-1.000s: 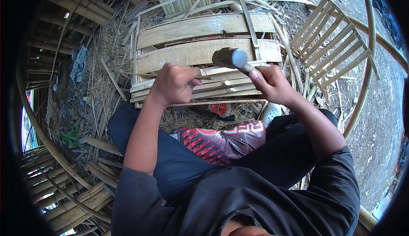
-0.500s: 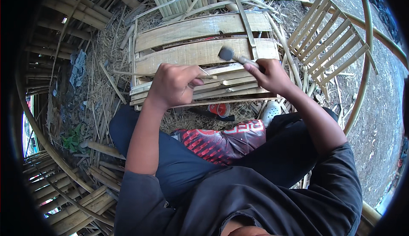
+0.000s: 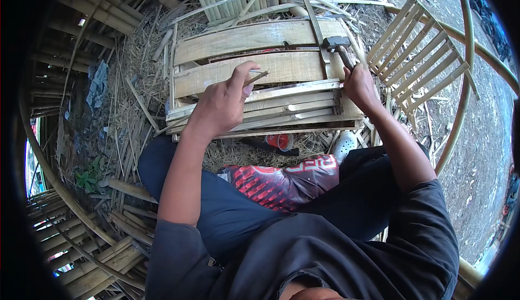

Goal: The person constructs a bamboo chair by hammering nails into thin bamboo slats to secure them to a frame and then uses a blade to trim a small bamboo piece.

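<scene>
My left hand [image 3: 219, 105] is closed around a thin bamboo stick [image 3: 259, 78], raised over the near part of a low wooden plank bench [image 3: 233, 71]. The stick's tip points up and right past my fingers; a small, thin pale piece shows by the fingertips, too small to name. In my right hand [image 3: 360, 86] is a hammer [image 3: 337, 43], gripped by its handle, its dark head over the bench's right end. Several narrow bamboo strips [image 3: 292, 100] lie side by side along the bench's near edge, below and between my hands.
A slatted bamboo panel [image 3: 417, 50] stands to the right, beside a curved bamboo pole [image 3: 467, 83]. A red cup [image 3: 280, 141] lies under the bench's near edge. A patterned red and dark cloth [image 3: 281, 183] lies between my legs. Bamboo pieces [image 3: 130, 224] are piled at the left.
The hammer has swung right and away from my left hand, its head now turned upward. My left hand has risen slightly, and the bamboo stick has tilted from nearly level to slanting up right.
</scene>
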A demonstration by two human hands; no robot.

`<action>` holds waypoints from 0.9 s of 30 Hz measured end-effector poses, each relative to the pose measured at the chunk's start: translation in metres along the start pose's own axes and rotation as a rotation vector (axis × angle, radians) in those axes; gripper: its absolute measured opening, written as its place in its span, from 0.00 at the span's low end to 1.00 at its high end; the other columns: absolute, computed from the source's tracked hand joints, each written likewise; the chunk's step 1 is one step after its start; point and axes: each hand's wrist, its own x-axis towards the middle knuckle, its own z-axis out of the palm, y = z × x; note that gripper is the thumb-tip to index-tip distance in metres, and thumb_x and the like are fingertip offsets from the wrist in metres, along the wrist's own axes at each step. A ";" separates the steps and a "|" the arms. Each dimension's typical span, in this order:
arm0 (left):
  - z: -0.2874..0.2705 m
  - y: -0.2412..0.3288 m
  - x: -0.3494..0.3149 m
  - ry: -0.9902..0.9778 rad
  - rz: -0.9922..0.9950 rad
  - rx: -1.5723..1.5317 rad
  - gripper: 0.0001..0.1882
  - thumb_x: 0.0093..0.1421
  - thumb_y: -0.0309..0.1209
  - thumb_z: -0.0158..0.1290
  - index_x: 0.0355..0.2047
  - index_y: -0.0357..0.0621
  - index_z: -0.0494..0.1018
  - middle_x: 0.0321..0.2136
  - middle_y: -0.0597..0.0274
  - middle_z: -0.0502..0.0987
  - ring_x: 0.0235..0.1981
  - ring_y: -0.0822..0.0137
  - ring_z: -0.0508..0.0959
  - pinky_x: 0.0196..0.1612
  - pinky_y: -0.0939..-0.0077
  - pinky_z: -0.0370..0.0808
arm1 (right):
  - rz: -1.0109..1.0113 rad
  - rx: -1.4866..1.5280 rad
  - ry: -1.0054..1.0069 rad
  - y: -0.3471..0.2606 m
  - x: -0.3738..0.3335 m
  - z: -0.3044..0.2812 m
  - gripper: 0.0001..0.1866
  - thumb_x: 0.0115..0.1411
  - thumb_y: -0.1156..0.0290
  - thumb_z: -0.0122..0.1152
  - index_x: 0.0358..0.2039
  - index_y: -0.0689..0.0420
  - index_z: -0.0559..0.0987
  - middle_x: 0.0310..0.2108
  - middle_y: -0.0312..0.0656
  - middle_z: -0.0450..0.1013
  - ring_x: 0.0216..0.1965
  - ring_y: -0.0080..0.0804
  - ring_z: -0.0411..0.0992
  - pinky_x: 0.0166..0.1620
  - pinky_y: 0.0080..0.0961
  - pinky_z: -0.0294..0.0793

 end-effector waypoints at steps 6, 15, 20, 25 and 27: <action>0.001 -0.004 0.003 0.001 0.133 0.030 0.42 0.60 0.16 0.48 0.75 0.58 0.55 0.32 0.44 0.83 0.36 0.39 0.83 0.36 0.46 0.77 | -0.075 -0.134 -0.153 -0.001 0.000 -0.010 0.19 0.68 0.61 0.59 0.38 0.70 0.80 0.36 0.67 0.80 0.42 0.64 0.81 0.49 0.53 0.80; 0.018 -0.004 0.003 -0.016 0.189 0.013 0.42 0.56 0.10 0.46 0.71 0.48 0.55 0.35 0.47 0.84 0.40 0.44 0.86 0.42 0.54 0.83 | -0.064 -0.271 -0.194 -0.017 -0.008 -0.036 0.23 0.65 0.54 0.63 0.40 0.67 0.81 0.37 0.62 0.82 0.41 0.59 0.82 0.46 0.48 0.82; 0.021 -0.001 0.006 -0.044 0.237 -0.122 0.28 0.59 0.08 0.46 0.57 0.44 0.58 0.36 0.49 0.84 0.41 0.41 0.85 0.42 0.55 0.82 | -0.202 -0.094 -0.024 -0.023 -0.016 -0.044 0.25 0.65 0.50 0.64 0.43 0.64 0.81 0.33 0.60 0.81 0.38 0.60 0.81 0.45 0.50 0.80; 0.027 0.002 0.009 0.044 0.318 -0.089 0.29 0.59 0.10 0.48 0.59 0.44 0.58 0.34 0.50 0.84 0.40 0.39 0.84 0.39 0.50 0.80 | -0.250 -0.078 -0.031 -0.024 -0.027 -0.043 0.22 0.65 0.52 0.66 0.41 0.63 0.83 0.29 0.58 0.80 0.35 0.56 0.81 0.43 0.47 0.80; 0.027 0.004 0.009 0.055 0.317 -0.064 0.30 0.59 0.10 0.48 0.60 0.45 0.58 0.34 0.50 0.84 0.39 0.38 0.84 0.38 0.49 0.80 | -0.251 -0.074 -0.034 -0.023 -0.028 -0.044 0.22 0.65 0.52 0.66 0.41 0.63 0.82 0.29 0.57 0.80 0.34 0.57 0.81 0.43 0.48 0.80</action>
